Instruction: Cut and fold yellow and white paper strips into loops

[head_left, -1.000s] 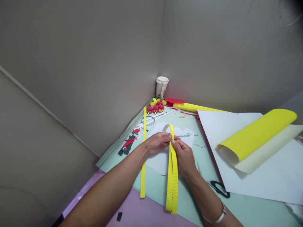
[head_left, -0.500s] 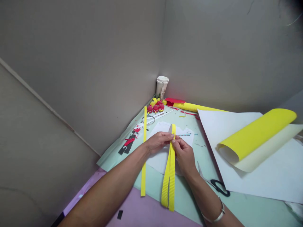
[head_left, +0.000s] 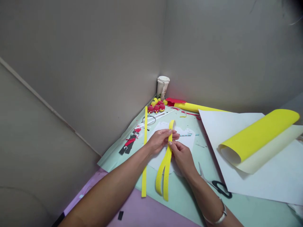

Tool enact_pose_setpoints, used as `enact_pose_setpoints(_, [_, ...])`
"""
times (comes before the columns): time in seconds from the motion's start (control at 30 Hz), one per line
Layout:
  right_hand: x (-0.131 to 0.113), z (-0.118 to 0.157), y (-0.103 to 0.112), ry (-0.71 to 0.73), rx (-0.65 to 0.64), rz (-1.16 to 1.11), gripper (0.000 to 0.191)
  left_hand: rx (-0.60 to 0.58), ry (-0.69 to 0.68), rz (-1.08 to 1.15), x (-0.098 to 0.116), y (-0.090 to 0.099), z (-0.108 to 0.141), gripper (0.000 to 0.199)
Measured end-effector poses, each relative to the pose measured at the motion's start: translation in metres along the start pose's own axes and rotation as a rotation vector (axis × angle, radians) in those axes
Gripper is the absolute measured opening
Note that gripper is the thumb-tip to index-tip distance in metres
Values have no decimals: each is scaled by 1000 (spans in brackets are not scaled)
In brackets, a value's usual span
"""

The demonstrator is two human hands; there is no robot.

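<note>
Both hands grip one looped strip of yellow corrugated paper (head_left: 167,170) over the middle of the table. My left hand (head_left: 160,138) pinches it near its upper bend, with the thumb in front and fingers behind. Just below, my right hand (head_left: 181,155) closes thumb and finger on the same strip. Two lengths of it hang down and spread apart at the bottom. A second, flat yellow strip (head_left: 144,179) lies to the left, partly under my left forearm. Beneath the hands is a white paper sheet (head_left: 156,160).
Scissors (head_left: 221,188) lie right of my right forearm, beside a large white sheet (head_left: 267,186) bearing a yellow paper roll (head_left: 260,135). Red and black scraps (head_left: 129,143) lie left. At the back corner stand a lidded cup (head_left: 163,86) and several small red-and-yellow rolled pieces (head_left: 156,108).
The upper bend of the held strip has risen slightly, and its hanging lengths have swung left and spread wider. My right hand has slid a little lower along it.
</note>
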State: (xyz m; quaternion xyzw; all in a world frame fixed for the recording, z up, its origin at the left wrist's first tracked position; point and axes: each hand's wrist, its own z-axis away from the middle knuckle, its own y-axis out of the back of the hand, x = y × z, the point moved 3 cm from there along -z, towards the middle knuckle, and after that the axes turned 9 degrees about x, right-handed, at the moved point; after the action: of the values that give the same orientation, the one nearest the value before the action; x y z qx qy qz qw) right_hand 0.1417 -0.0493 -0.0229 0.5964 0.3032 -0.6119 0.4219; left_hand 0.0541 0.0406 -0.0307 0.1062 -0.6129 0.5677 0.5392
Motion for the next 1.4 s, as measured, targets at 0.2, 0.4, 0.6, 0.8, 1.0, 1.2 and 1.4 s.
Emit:
enact_pose_setpoints(0.2, [11,-1,-6,-106,-109,-141,36,102,-25,85,1,-2,0,15])
enact_pose_setpoints(0.4, [13,-3,-8,-255,-156,-298,44,171,12,106,1,-5,4,15])
enact_pose_setpoints(0.6, [11,-3,-8,-270,-176,-341,42,179,40,115,2,-7,6,13])
enact_pose_setpoints(0.8, [12,-1,-7,-225,-156,-269,41,188,46,97,2,-5,4,13])
enact_pose_setpoints(1.0, [16,-3,-6,-106,-106,-103,39,184,12,79,-1,-2,1,14])
enact_pose_setpoints(1.2, [13,0,-8,-204,-159,-206,37,180,-9,68,0,0,0,16])
enact_pose_setpoints(1.4, [12,0,-9,-264,-215,-297,39,187,14,96,0,1,1,15])
